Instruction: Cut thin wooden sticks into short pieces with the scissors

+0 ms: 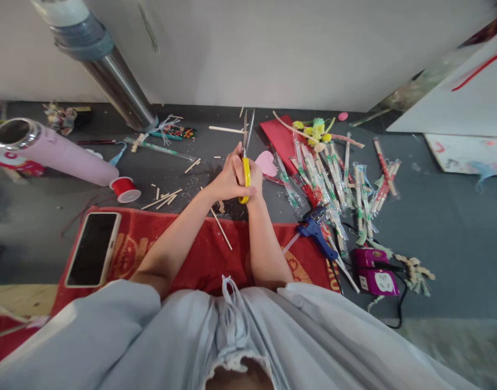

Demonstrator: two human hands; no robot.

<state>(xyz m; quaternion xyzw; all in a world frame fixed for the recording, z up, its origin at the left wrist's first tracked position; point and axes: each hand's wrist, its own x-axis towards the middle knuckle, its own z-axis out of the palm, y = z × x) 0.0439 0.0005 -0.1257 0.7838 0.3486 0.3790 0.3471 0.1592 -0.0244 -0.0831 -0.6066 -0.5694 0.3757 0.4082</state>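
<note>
Scissors [247, 170]: bright yellow handles, slim silvery blades parted in narrow V, tips pointing to far side, above middle of bench [455, 222]. Left hand [226, 181]: grip closed on handle, thumb across yellow plastic. Right hand [255, 181] overlaps at handles; own grip partly hidden, cannot tell how closed. Pale wooden stick [224, 129] meets left blade; whether between blades, unclear. Pink paper heart [267, 163] just right of right hand.
</note>
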